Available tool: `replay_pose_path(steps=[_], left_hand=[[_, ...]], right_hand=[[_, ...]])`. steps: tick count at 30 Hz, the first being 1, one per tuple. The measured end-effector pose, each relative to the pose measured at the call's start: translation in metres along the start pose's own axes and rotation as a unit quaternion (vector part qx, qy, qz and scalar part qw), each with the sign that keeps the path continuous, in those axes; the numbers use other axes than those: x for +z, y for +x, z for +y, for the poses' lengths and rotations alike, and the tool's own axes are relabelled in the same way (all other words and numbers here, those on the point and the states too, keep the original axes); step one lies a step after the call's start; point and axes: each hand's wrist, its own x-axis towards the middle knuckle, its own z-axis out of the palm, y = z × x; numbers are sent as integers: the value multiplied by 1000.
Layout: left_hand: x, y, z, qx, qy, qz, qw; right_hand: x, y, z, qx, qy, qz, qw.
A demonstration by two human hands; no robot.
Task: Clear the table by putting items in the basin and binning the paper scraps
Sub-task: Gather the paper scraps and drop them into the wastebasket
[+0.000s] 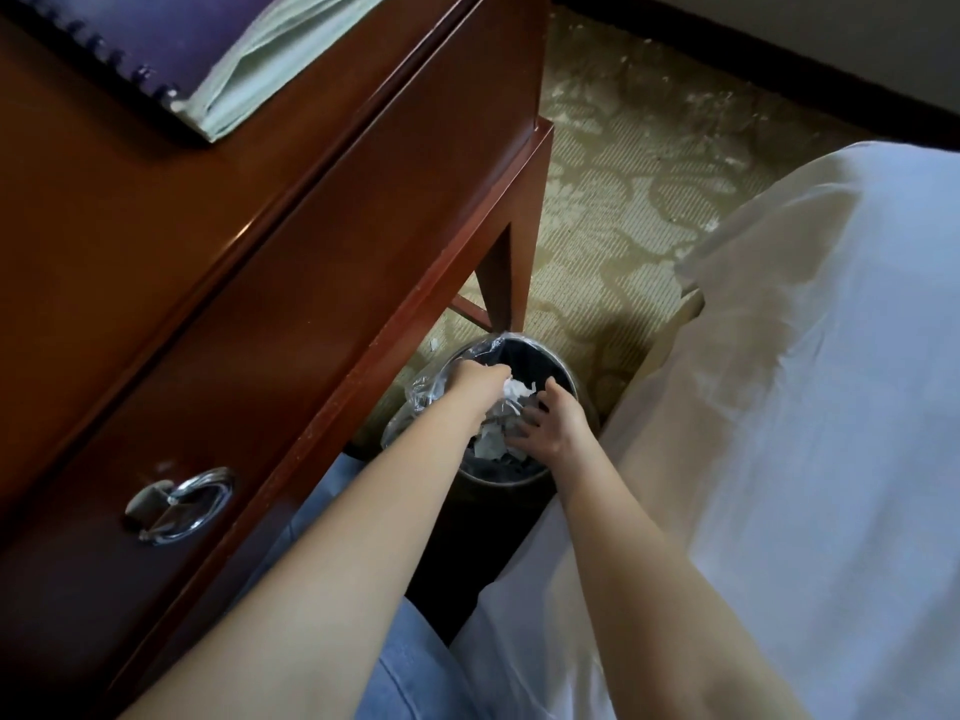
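A round black bin (pixel 563 379) with a clear plastic liner (pixel 423 394) stands on the carpet beside the desk's leg. Both my hands reach down over its mouth. My left hand (pixel 480 381) is curled around crumpled white paper scraps (pixel 517 391) above the opening. My right hand (pixel 550 426) hovers over the bin's right half with its fingers spread and holds nothing. More white paper scraps (pixel 491 446) lie inside the bin between my two wrists.
The dark wooden desk (pixel 156 283) fills the left, with a drawer and its metal ring pull (pixel 182 504). A purple spiral-bound notebook (pixel 171 39) and pale papers (pixel 270 59) lie on top. A white-sheeted bed (pixel 810 407) stands on the right, patterned carpet (pixel 623 174) between.
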Motion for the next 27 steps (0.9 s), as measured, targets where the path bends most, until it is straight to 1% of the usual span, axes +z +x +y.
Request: replay_pose_path(steps=[4,7,10,12,13,15,18,20,23,27], left_hand=[[-3,1,-2,-9,-15,3,1000],[-3,-3,-2,10,-24,11,1000],[-4,-8,-1,40,17,59,997],[-6,-10,1,61,46,80,994],[-6,-10,1,64,57,72,994],[-6,-13,4,48,47,26,997],[-7,-14,6,-5,-16,-38,999],[-7,-9,6,-24,-17,-47,998],[-9,-9,6,-22,-2,-43,999],[-14,-15,3,7,9,-36,999]], right_hand=[[2,-12,-3,2,3,10,1000],[3,-14,-2,-30,-37,16,999],[4,-10,-1,-67,-55,48,995],[4,-9,-2,-81,-66,50,993],[5,-10,-3,-86,-67,48,993],[6,-10,-3,-90,-69,43,993],[5,-5,-5,-88,-79,50,992],[5,-5,-7,-91,-84,52,991],[7,-10,-10,-89,-115,56,988],[10,-8,-11,-115,-172,79,975]])
